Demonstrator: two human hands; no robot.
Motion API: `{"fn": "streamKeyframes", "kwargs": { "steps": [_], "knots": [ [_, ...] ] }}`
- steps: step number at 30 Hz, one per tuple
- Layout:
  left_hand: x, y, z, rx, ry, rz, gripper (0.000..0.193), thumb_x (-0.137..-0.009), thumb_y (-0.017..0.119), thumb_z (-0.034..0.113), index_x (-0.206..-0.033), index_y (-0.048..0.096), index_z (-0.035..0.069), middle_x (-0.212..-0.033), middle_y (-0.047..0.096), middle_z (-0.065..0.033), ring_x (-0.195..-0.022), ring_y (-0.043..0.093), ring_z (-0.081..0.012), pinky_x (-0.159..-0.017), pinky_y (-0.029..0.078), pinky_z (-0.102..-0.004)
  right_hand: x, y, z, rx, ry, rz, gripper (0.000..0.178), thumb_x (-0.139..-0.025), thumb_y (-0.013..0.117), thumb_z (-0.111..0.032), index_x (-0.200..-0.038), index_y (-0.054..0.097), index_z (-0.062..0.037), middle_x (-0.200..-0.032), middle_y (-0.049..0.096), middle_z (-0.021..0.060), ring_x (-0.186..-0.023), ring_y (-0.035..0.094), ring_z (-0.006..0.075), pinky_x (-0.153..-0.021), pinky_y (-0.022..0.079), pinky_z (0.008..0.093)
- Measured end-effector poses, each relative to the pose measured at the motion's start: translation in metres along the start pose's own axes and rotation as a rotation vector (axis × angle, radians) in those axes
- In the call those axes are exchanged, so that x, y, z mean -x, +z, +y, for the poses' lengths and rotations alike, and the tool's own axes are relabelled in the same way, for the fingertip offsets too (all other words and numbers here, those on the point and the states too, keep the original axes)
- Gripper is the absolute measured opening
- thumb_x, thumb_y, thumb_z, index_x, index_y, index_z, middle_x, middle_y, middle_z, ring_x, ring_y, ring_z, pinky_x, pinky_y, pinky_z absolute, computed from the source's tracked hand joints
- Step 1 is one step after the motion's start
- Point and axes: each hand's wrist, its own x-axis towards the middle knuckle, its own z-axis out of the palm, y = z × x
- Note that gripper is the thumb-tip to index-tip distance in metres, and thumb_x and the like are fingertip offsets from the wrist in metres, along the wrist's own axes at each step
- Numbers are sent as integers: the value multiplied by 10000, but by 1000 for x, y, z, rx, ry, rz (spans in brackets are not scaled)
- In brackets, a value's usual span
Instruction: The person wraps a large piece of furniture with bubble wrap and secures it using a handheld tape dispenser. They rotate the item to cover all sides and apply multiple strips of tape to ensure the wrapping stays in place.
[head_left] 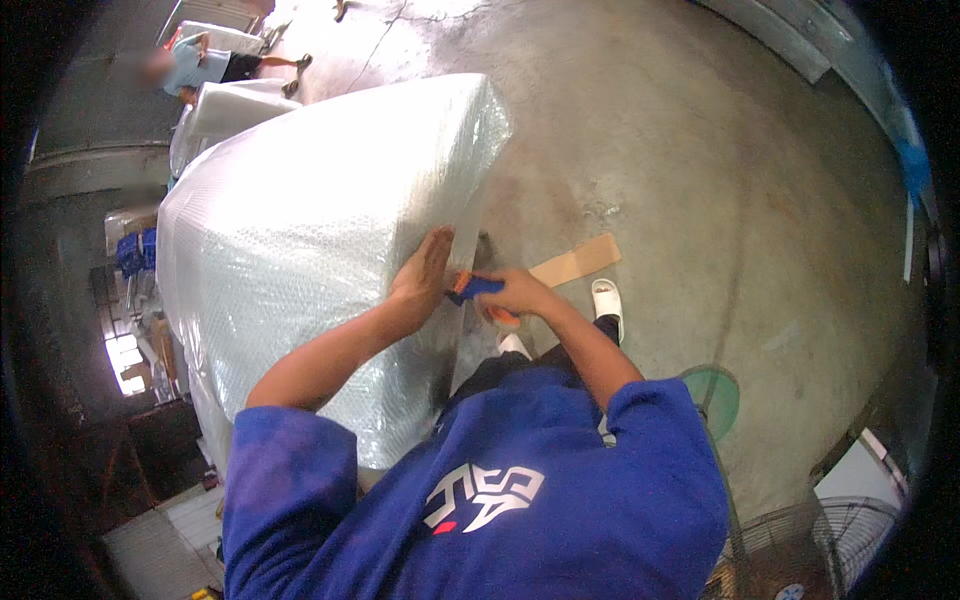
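A large bulky item point(300, 220) wrapped in clear bubble wrap stands in front of me and to the left. My left hand point(425, 270) lies against its right side, fingers stretched out and pointing away from me. Close beside it, my right hand point(522, 293) is closed around a blue-and-orange tape dispenser point(480, 287), whose orange end faces the wrapped side. Whether the dispenser touches the wrap, I cannot tell. More orange shows just under the right hand.
A flat strip of brown cardboard point(580, 262) lies on the concrete floor point(740, 190) near my foot. A pedestal fan point(780, 545) and a round green disc point(712, 400) are at the lower right. Another person point(205, 68) stands by more wrapped items at the far left.
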Motion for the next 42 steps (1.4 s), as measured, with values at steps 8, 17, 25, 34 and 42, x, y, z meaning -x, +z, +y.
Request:
{"fn": "streamKeyframes", "kwargs": {
  "steps": [8,17,25,34,42],
  "knots": [
    [-34,23,44,-88,102,-78,702,-1034,381,372,-1577,292,-65,-1689,233,-188,-1570,180,-355,-1287,50,-502,11,-102,16,367,139,-312,475,-725,840,-412,-1055,795,-73,-999,778,149,-902,751,308,-802,589,426],
    [-151,-58,-138,132,349,295,535,-1062,438,500,-1523,487,234,-1661,324,-72,-1553,229,-292,-1290,69,-549,102,-110,84,-248,193,480,723,-757,878,-446,-1384,659,-162,-1183,744,175,-1038,728,243,-951,543,364],
    [-268,-61,-210,77,811,0,531,-957,567,584,-1062,757,99,-1098,728,-112,-1227,610,-308,-1080,405,-500,66,-88,32,-402,47,569,715,-745,905,-333,-1393,651,-170,-1143,748,185,-950,737,243,-902,560,377],
    [-298,-50,-209,224,851,-85,562,-829,709,604,-887,774,49,-876,753,-165,-903,728,-378,-807,558,-506,-79,-120,-10,-352,-256,284,713,-767,867,-397,-1419,629,-234,-1072,742,223,-891,743,295,-850,573,398],
    [-299,-49,-209,290,762,-68,447,-805,798,506,-924,802,75,-944,780,-117,-959,743,-322,-847,571,-444,-83,-86,44,-284,-39,-16,721,-786,847,-293,-1459,596,-229,-1157,742,176,-954,735,248,-902,556,358]
  ]
}}
